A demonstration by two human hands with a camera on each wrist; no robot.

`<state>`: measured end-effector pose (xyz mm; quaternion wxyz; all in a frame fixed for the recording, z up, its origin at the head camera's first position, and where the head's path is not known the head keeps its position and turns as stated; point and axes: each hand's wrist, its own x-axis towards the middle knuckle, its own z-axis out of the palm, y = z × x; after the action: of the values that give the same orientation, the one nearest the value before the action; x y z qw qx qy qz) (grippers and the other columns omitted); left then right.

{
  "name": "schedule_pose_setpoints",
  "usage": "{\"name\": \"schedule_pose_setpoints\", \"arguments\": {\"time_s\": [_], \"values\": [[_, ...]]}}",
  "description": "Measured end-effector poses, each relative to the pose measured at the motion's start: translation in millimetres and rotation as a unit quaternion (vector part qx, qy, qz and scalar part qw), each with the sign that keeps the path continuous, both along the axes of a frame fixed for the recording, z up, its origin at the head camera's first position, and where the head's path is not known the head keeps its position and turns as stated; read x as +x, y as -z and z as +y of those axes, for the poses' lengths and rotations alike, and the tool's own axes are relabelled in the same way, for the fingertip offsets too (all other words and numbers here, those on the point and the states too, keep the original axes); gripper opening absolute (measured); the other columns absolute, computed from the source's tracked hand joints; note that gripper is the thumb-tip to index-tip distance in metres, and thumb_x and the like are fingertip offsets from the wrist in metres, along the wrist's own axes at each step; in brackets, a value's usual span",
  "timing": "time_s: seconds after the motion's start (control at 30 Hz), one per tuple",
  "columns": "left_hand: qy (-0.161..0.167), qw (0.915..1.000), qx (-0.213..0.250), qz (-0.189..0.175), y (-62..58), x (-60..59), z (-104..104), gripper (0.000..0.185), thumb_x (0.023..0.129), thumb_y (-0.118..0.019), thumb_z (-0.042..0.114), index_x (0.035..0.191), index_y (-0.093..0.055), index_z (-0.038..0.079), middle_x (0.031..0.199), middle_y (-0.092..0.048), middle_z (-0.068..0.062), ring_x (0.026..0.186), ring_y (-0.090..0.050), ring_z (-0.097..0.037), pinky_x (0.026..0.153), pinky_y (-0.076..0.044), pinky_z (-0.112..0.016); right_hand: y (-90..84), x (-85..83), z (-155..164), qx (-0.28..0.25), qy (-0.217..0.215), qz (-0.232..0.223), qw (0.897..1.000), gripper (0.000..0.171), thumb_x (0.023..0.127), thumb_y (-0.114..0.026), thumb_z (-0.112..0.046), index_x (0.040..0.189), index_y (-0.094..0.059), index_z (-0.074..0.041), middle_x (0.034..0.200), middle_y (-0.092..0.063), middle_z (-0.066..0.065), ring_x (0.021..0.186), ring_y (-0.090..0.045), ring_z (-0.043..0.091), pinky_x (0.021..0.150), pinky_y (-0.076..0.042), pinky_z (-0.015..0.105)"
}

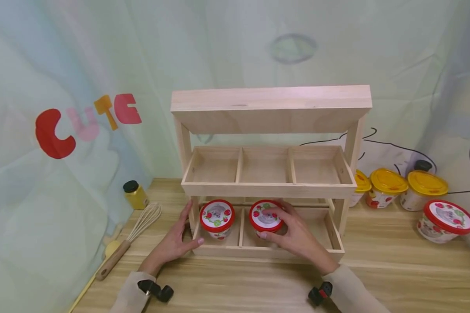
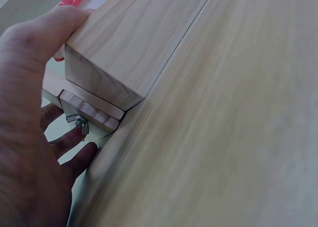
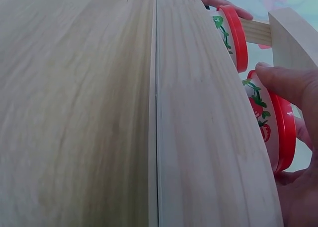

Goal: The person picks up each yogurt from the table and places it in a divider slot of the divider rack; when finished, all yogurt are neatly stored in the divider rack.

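The cup (image 1: 265, 217) with the red lid sits in the middle compartment of the bottom tier of the rack (image 1: 270, 189), and the right hand (image 1: 293, 232) grips it from above and the front, fingers curled round the lid's rim with the thumb on the near side (the right wrist view shows the thumb tip against the cup's strawberry-printed wall, just below the lid). A second cup (image 1: 217, 217) of the same kind stands in the left compartment, just beside the first, with a wooden divider between them; the right compartment holds nothing that shows. The left hand (image 1: 176, 241) rests on the rack's left front corner, thumb along the front board and fingers spread and straight against the side by the upright, so it steadies the frame rather than clamping it. The rack stands on a wooden table (image 1: 235, 287). To its left lie a whisk (image 1: 129, 239) and a yellow jar (image 1: 135, 194) with a black cap. To its right stand three yellow-lidded cups (image 1: 387, 187) in a row and, nearer the table's edge, another red-lidded cup (image 1: 444, 221).
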<state>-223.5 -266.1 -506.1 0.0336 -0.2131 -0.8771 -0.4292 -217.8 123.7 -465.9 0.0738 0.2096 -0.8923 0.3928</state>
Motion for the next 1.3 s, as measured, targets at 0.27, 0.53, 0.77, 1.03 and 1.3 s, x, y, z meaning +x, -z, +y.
{"name": "schedule_pose_setpoints", "arguments": {"time_s": [0.27,0.53,0.77,1.03,1.3], "values": [[0.006,1.0,0.001,-0.001,-0.6,-2.7,2,0.122,0.089,-0.084,0.028,0.174,0.003,0.03,0.178,-0.016,-0.03,0.155,-0.036,-0.061,0.119,-0.033,-0.08,-1.5,1.4,3,-0.012,-0.001,-0.003,1.0,0.059,0.083,-0.09,-0.047,0.135,-0.07,-0.029,0.168,-0.045,0.021,0.154,-0.044,0.049,0.109,-0.052,0.071],[0.009,0.9999,0.007,-0.001,-0.2,-2.8,3,0.122,0.089,-0.084,0.026,0.174,0.003,0.031,0.177,-0.018,-0.03,0.154,-0.038,-0.06,0.12,-0.034,-0.079,-2.3,6.0,16,-0.028,-0.009,0.025,0.999,0.065,0.081,-0.093,-0.039,0.139,-0.067,-0.025,0.162,-0.05,0.022,0.146,-0.052,0.048,0.109,-0.051,0.073],[0.008,1.0,0.002,-0.001,0.7,-3.8,3,0.121,0.09,-0.084,0.027,0.174,0.003,0.03,0.178,-0.017,-0.03,0.154,-0.037,-0.061,0.12,-0.034,-0.08,-4.1,16.3,41,-0.024,-0.005,0.083,0.996,0.07,0.079,-0.095,-0.032,0.141,-0.065,-0.019,0.152,-0.06,0.018,0.142,-0.057,0.044,0.11,-0.049,0.073],[0.011,0.9999,-0.001,0.01,1.8,-4.7,3,0.122,0.089,-0.084,0.027,0.175,0.003,0.027,0.176,-0.018,-0.032,0.153,-0.037,-0.062,0.119,-0.034,-0.081,-10.2,39.8,70,-0.006,0.03,0.061,0.998,0.075,0.084,-0.093,-0.033,0.15,-0.059,-0.026,0.151,-0.063,-0.005,0.137,-0.058,0.021,0.106,-0.055,0.057],[0.004,0.9998,-0.005,0.02,2.0,-0.6,-1,0.122,0.088,-0.085,0.024,0.175,0.0,0.024,0.176,-0.019,-0.034,0.153,-0.037,-0.062,0.118,-0.034,-0.08,-15.3,58.6,92,-0.012,0.058,0.044,0.997,0.081,0.084,-0.094,-0.031,0.154,-0.053,-0.025,0.154,-0.059,-0.002,0.136,-0.061,0.026,0.108,-0.057,0.048]]}}
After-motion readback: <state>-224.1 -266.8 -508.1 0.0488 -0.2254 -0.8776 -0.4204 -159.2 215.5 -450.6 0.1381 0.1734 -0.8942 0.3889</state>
